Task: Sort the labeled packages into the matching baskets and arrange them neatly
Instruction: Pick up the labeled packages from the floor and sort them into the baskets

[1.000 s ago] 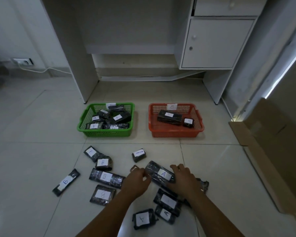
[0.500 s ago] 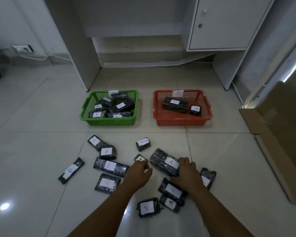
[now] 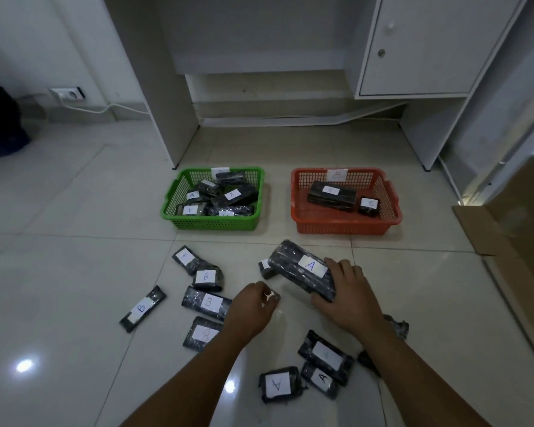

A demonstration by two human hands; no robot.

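My right hand (image 3: 344,295) grips a long black package labelled A (image 3: 302,269), lifted a little off the floor. My left hand (image 3: 253,306) is closed on a small package with a white label (image 3: 271,295). The green basket (image 3: 182,208) holds several A packages. The orange basket (image 3: 299,211), tagged B, holds two B packages (image 3: 332,192). Loose black packages lie on the tiles: B ones at the left (image 3: 206,277), A ones near my forearms (image 3: 278,385). A small package (image 3: 264,268) is half hidden behind the lifted one.
A white desk leg (image 3: 154,87) and a cabinet (image 3: 420,44) stand behind the baskets. Flattened cardboard (image 3: 512,241) lies along the right. A wall socket with a cable (image 3: 68,94) is at the far left.
My right hand has lifted the long A package and carried it forward. My left hand has closed on the small package and raised it. The camera tilted down.
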